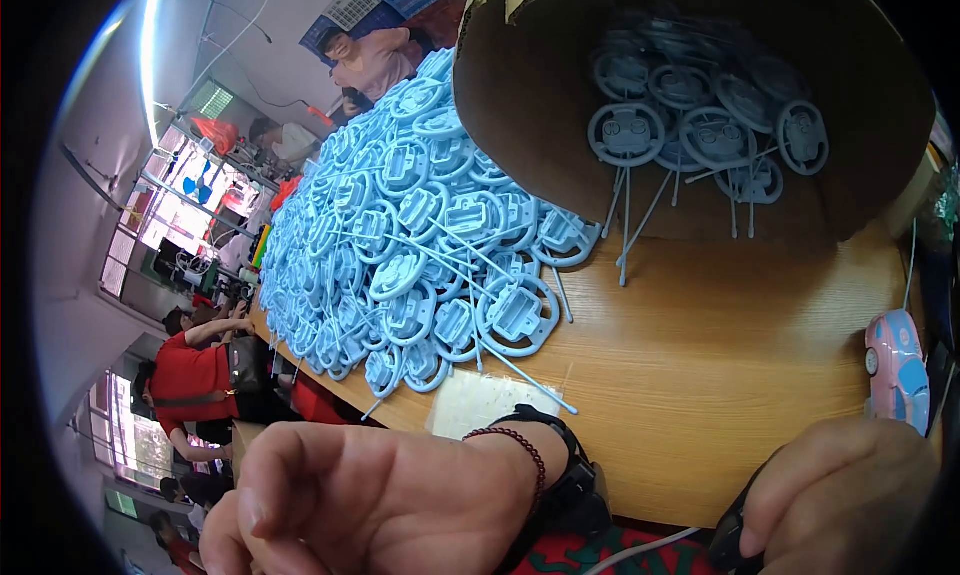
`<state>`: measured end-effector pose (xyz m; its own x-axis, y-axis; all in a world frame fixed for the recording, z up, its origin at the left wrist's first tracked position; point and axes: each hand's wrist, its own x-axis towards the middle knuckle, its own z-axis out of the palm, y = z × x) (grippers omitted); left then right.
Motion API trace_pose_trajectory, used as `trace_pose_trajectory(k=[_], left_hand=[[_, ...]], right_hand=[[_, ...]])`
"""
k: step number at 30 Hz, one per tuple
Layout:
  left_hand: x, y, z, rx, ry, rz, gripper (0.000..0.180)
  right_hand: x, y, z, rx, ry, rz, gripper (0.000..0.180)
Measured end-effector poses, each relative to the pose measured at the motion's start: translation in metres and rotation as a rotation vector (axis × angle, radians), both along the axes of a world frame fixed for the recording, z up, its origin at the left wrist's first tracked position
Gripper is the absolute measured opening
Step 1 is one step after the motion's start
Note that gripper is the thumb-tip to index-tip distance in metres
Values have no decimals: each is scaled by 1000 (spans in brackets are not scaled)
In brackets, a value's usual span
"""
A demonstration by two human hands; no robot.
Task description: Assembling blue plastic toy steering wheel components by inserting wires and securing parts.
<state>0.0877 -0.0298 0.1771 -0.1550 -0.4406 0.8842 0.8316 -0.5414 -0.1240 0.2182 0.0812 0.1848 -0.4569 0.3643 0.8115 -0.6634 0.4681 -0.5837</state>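
Observation:
My left hand [390,495] is raised in the lower left, palm showing and fingers loosely bent and apart, holding nothing. It wears a beaded bracelet [517,445] and a black strap with a small device [580,500]. My right hand [840,495], at the lower right, has bent fingers partly cut off or hidden, beside a black object [735,530] I cannot make out. Beyond my hands, light-blue plastic toy steering wheels [515,315] with thin rods lie in a large heap. More wheels [625,135] sit inside an open cardboard box [530,125].
The wooden table [690,375] bears the heap and box. A pale flat sheet [490,400] lies at its near edge. A pink and blue toy car [897,370] stands at the right. A white cable [640,550] runs below. Several people, one in red [195,380], are at the left.

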Motion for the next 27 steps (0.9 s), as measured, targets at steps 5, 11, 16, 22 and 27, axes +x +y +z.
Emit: trace_pose_trajectory(k=[5, 11, 16, 22, 27], left_hand=[[-8, -31, 9, -440, 202, -181, 29], [5, -2, -1, -132, 75, -173, 31], [5, 5, -1, 50, 71, -197, 25], [4, 6, -2, 33, 73, -219, 26], [6, 2, 0, -158, 58, -230, 34]], right_hand=[[-4, 3, 0, 22, 9, 114, 18], [8, 9, 12, 126, -52, 109, 18], [2, -4, 20, 35, -15, 35, 17], [13, 6, 21, 27, 1, 57, 15], [4, 7, 19, 38, 62, 25, 17]])
